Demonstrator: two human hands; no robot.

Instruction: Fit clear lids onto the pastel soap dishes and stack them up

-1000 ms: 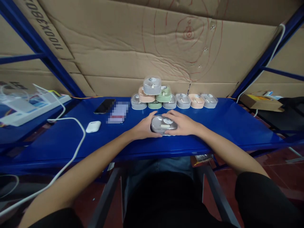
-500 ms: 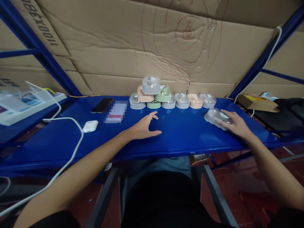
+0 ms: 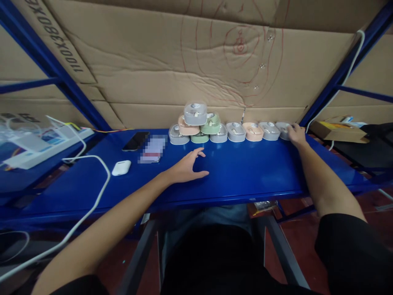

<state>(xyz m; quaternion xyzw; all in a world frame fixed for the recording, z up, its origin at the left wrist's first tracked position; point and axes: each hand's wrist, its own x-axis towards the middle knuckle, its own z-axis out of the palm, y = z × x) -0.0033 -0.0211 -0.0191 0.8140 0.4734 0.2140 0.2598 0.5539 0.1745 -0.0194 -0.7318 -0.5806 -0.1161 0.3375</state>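
At the right end of a row of small clear-lidded boxes, my right hand (image 3: 296, 134) grips a grey box (image 3: 283, 130), its fingers over the box's right side and hiding part of it. Left of that box stand another grey box (image 3: 270, 131), a peach box (image 3: 254, 131) and a grey box (image 3: 236, 132). Further left the boxes are piled as a pyramid, topped by a grey box (image 3: 195, 114) over a peach box (image 3: 188, 126) and a green box (image 3: 211, 123). My left hand (image 3: 187, 166) rests on the blue table in front of the pyramid, fingers apart, holding nothing.
On the left of the blue table (image 3: 239, 176) lie a black phone (image 3: 135, 141), a second phone with a blurred screen (image 3: 154, 148) and a white earbud case (image 3: 121, 168). A white cable (image 3: 106, 180) runs nearby. Cardboard (image 3: 147, 61) stands behind; an open carton (image 3: 340, 132) is at right.
My right hand has carried the grey box from the table's right front back to the row's right end. My left hand stays where it was; the view has shifted slightly.
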